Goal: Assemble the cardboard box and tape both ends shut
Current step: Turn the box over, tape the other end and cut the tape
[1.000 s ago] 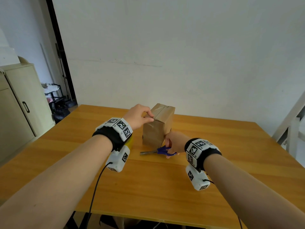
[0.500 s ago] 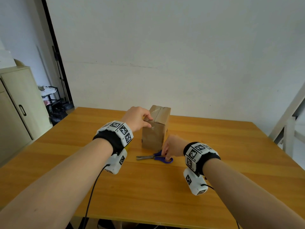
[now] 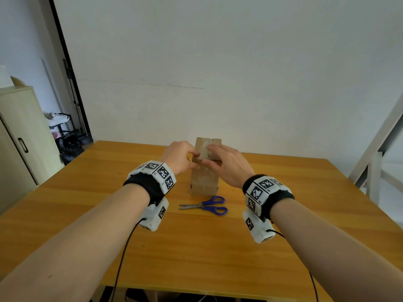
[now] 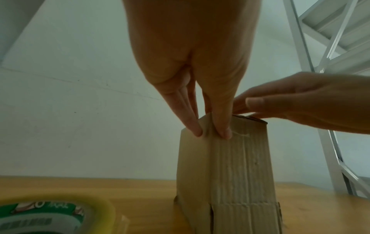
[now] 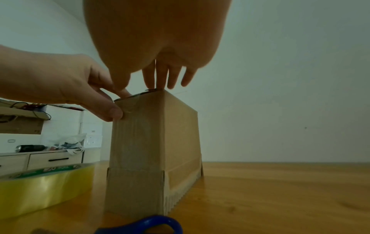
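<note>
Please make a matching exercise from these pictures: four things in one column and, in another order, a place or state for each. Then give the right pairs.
Things:
1. cardboard box
2. scissors
3. tape roll
4. right hand

Places or states:
A. lying flat on the table, in front of the box
B. standing upright on the table
C. resting on the box top, fingers straight
D. yellow, on the table beside the box

Pairs: 1-B, 2-A, 3-D, 4-C

A brown cardboard box (image 3: pixel 204 178) stood upright on end on the table, top flaps folded shut. A yellowish roll of tape (image 5: pixel 43 188) lay just beside it.
</note>
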Motion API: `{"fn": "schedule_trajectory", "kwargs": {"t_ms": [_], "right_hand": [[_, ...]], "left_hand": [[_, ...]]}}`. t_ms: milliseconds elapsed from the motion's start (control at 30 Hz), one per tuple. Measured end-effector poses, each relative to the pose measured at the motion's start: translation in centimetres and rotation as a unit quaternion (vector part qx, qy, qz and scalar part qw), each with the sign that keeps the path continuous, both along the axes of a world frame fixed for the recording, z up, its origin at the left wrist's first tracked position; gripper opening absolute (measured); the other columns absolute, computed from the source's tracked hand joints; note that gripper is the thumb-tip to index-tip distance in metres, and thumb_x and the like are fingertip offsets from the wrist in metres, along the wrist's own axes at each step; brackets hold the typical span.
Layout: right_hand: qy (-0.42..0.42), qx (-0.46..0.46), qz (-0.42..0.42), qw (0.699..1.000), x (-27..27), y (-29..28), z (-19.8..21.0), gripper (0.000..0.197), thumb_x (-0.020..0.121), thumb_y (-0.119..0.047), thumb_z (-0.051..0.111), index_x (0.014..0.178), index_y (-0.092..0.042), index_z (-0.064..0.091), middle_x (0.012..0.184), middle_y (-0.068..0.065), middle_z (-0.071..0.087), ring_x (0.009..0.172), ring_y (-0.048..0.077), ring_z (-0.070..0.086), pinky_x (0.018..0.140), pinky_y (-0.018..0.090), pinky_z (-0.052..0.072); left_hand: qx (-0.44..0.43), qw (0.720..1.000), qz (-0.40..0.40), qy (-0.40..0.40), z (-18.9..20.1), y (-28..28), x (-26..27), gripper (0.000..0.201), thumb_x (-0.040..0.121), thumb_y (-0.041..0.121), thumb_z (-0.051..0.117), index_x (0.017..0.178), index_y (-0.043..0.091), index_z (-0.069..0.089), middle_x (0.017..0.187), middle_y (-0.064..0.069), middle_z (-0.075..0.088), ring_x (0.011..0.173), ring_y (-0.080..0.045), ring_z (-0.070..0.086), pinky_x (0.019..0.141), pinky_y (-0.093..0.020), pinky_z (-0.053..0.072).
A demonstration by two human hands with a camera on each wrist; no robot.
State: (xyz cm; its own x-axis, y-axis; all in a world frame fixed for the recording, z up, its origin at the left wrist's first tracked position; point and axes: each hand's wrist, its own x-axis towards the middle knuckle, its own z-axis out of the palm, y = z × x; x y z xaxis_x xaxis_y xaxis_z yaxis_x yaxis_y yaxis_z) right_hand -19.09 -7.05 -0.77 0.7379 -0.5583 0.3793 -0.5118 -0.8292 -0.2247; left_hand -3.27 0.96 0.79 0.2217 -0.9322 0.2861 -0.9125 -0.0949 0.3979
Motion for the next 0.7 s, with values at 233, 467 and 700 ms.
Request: {"fn": "schedule_trajectory", "kwargs": {"t_ms": [233,467,700], "right_hand": [[0.047,0.095,-0.003,0.994,2.1,-1.1,0.4,0.047,0.102,-0.034,0.021,0.144,-0.018,0.037,0.152,0.0,0.034,0.141,0.014,0.03,0.118,0.036,0.017],[0.1,0.126,-0.027,0.987,3.8,-1.7,2.1,0.047,0.102,-0.031,0.02,0.143,-0.016,0.036,0.154,0.002,0.031,0.14,0.018,0.029,0.115,0.036,0.017],[0.131,0.165,0.016,0.977,2.3,-1.4,2.9,0.059,0.098,-0.047,0.032,0.148,-0.018,0.025,0.159,0.001,0.016,0.147,0.017,0.009,0.117,0.034,0.01]], "left_hand": [[0.013,0.999,-0.033,0.003,0.3,-0.1,0.1,0.044,0.075,0.023,0.074,0.117,0.01,0.066,0.124,-0.003,0.065,0.107,-0.019,0.063,0.098,-0.032,0.045],[0.014,0.999,-0.024,0.017,0.2,-0.5,0.4,0.04,0.075,0.02,0.075,0.113,0.013,0.068,0.117,-0.003,0.069,0.107,-0.017,0.064,0.092,-0.02,0.043],[0.004,1.0,-0.003,0.007,-0.2,-0.6,0.4,0.042,0.076,0.025,0.075,0.116,0.016,0.067,0.112,-0.005,0.07,0.098,-0.017,0.065,0.088,-0.027,0.049]]}}
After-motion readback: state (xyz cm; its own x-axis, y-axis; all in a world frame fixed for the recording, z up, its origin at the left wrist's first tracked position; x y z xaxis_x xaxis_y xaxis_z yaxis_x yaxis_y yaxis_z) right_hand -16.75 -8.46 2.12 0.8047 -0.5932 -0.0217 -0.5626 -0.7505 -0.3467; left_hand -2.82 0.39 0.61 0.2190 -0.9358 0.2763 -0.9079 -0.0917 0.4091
